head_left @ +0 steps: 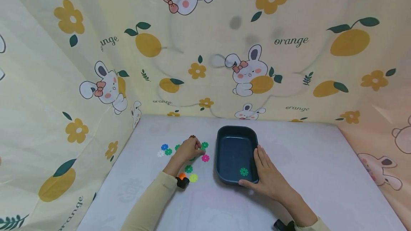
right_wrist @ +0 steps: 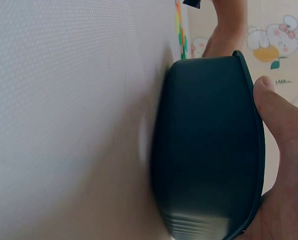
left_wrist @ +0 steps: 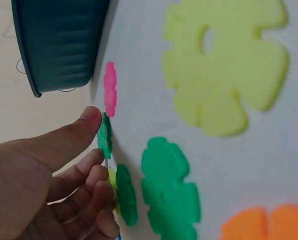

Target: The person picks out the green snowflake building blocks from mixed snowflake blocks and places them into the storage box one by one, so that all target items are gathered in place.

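Observation:
A dark blue rectangular box (head_left: 236, 131) stands on the white table, with one green flower-shaped plastic piece (head_left: 244, 172) inside near its front right corner. My right hand (head_left: 273, 181) rests against it, straight fingers along the right side and thumb on the near rim (right_wrist: 259, 125). Left of the box, my left hand (head_left: 187, 150) is low over scattered flower pieces. Its thumb and forefinger stand apart beside a green piece (left_wrist: 105, 136) on the table; whether they touch it, I cannot tell. A pink piece (head_left: 205, 158) lies just nearer the box.
Around the left hand lie more flower pieces: blue (head_left: 164, 147), white (head_left: 160, 154), yellow (head_left: 193, 178), orange (head_left: 182, 176) and several green ones (head_left: 188, 169). A patterned cloth (head_left: 199, 92) hangs behind the table's far edge and at both sides.

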`<action>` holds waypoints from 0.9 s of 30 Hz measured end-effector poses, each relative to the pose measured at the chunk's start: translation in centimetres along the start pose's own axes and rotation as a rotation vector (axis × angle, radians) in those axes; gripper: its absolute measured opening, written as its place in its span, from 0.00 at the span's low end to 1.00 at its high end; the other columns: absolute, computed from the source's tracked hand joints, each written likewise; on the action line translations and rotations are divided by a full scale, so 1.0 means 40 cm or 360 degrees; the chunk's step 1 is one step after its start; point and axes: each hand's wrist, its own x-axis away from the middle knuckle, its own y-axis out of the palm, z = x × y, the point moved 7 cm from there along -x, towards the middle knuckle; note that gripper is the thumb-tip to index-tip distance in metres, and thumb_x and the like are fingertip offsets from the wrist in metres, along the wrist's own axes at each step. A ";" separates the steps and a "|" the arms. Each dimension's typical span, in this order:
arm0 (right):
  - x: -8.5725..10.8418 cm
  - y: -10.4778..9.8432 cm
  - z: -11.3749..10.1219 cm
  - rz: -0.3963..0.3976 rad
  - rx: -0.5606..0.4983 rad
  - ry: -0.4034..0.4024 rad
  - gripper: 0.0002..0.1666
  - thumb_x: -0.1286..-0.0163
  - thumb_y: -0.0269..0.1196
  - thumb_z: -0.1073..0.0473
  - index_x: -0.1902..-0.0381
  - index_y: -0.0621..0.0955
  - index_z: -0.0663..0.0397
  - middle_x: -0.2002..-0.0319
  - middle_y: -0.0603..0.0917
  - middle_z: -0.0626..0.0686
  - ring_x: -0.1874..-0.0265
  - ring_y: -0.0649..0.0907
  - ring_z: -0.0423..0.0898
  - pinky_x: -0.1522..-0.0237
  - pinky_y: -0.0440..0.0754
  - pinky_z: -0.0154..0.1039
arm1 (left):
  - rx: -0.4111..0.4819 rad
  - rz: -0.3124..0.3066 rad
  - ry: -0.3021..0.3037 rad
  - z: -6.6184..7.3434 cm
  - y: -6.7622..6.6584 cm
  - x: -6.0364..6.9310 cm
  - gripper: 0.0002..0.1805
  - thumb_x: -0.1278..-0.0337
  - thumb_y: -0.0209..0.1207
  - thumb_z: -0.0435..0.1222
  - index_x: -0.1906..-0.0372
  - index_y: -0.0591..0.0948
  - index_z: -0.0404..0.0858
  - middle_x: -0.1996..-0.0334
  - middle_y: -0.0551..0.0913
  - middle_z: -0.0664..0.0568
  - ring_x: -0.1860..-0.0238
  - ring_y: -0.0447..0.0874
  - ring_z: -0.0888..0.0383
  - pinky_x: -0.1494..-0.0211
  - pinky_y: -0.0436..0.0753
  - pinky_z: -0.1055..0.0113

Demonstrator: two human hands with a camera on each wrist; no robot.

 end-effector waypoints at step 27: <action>0.003 0.001 -0.002 -0.0009 0.0001 0.0001 0.81 0.40 0.65 0.15 0.16 0.51 0.71 0.14 0.46 0.69 0.15 0.49 0.66 0.20 0.59 0.65 | 0.0278 0.0073 0.0259 0.072 -0.034 0.008 0.09 0.33 0.70 0.29 0.54 0.81 0.36 0.61 0.84 0.50 0.61 0.81 0.56 0.50 0.84 0.59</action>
